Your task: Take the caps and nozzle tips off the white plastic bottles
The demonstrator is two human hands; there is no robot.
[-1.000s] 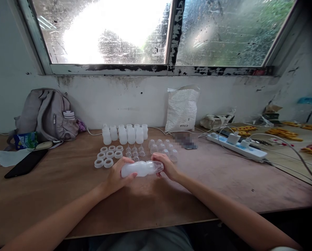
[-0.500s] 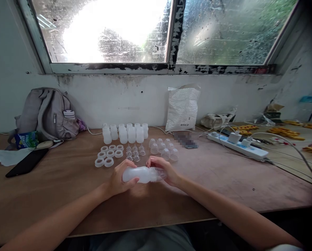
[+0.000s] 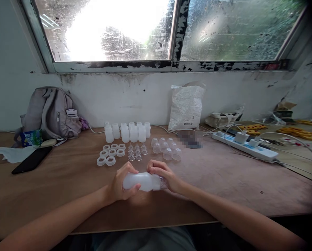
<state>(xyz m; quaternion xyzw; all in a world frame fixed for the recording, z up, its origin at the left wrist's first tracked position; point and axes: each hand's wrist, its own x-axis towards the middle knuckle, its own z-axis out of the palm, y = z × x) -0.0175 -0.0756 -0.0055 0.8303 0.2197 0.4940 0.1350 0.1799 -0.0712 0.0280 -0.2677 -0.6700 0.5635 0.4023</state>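
Note:
A translucent white bottle [image 3: 142,181] lies sideways between my hands above the table's front part. My left hand [image 3: 123,183] is wrapped round its base end, thumb below and fingers above. Around the clear cap at the right end, my right hand [image 3: 165,176] is closed, hiding part of the cap. Beyond them stand several white bottles [image 3: 125,134]. Nearer lie several white rings [image 3: 111,160], small clear nipple-like pieces [image 3: 138,157] and clear caps [image 3: 168,153].
A grey backpack [image 3: 50,111] and a black phone [image 3: 32,160] are on the left of the brown table [image 3: 80,188]. A white bag [image 3: 186,108] leans on the wall. At the right lie a power strip [image 3: 246,146] with cables and yellow parts [image 3: 298,132].
The view has shifted slightly. My right hand's fingers have curled closer over the bottle's cap end, covering more of the clear cap. The bottle stays held in both hands.

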